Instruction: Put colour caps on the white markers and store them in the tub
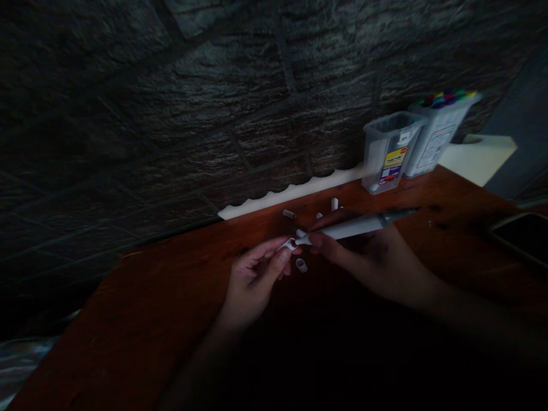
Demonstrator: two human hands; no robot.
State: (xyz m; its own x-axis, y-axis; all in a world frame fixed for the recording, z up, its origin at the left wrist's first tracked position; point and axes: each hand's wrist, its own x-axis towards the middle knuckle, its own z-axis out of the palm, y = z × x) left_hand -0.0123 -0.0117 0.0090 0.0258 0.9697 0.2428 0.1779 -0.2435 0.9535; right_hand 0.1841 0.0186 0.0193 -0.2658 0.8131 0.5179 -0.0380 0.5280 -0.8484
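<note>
My left hand [257, 274] pinches a small white marker cap [289, 244] between thumb and fingers, its opening facing right. Wrapped round a white marker [351, 229] is my right hand [363, 251]; the marker's dark tapered end points to the right. The marker's left tip is right at the mouth of the cap; whether it is inside I cannot tell. Just below my hands a loose white cap [301, 265] lies on the wooden table. More small caps lie beyond them, among them one white cap [290, 214] and another white cap [334, 204].
A clear plastic container [381, 160] stands at the back right of the table [171, 302]. Beside it is a second container [434, 142] full of coloured markers. A pale sheet [479, 160] and a dark flat device [524, 237] are at the right. A stone-patterned wall rises behind.
</note>
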